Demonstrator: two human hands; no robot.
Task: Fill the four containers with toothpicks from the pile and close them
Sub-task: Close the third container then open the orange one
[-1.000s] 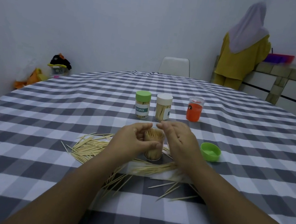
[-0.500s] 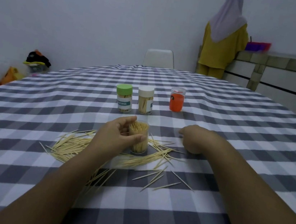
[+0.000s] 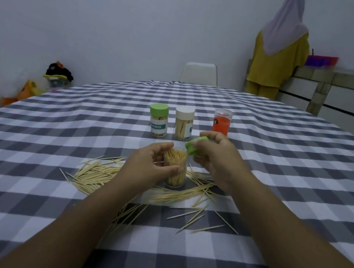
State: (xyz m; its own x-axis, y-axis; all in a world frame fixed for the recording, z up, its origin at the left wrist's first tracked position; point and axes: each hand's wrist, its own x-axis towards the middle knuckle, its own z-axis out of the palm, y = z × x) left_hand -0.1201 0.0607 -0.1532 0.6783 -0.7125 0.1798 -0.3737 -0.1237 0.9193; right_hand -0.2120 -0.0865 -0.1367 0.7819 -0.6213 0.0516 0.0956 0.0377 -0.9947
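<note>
A clear container [image 3: 175,167] packed with upright toothpicks stands open on the checked tablecloth. My left hand [image 3: 146,169] grips its side. My right hand [image 3: 215,157] holds a green lid [image 3: 193,147], tilted, just to the right of the container's mouth and slightly above it. Loose toothpicks [image 3: 103,174] lie scattered around and in front of the container. Behind stand a green-capped container [image 3: 158,120], a white-capped container [image 3: 183,123], and an orange one [image 3: 222,123] with a clear top.
The round table [image 3: 36,137] carries a grey and white checked cloth. A white chair [image 3: 199,74] stands at the far side. A person in yellow [image 3: 276,57] stands at the back right by a counter. Bags [image 3: 55,75] lie on the floor at the left.
My right hand went out to the right, picked up the green lid from the table and brought it beside the open container. My left hand kept its hold on the container.
</note>
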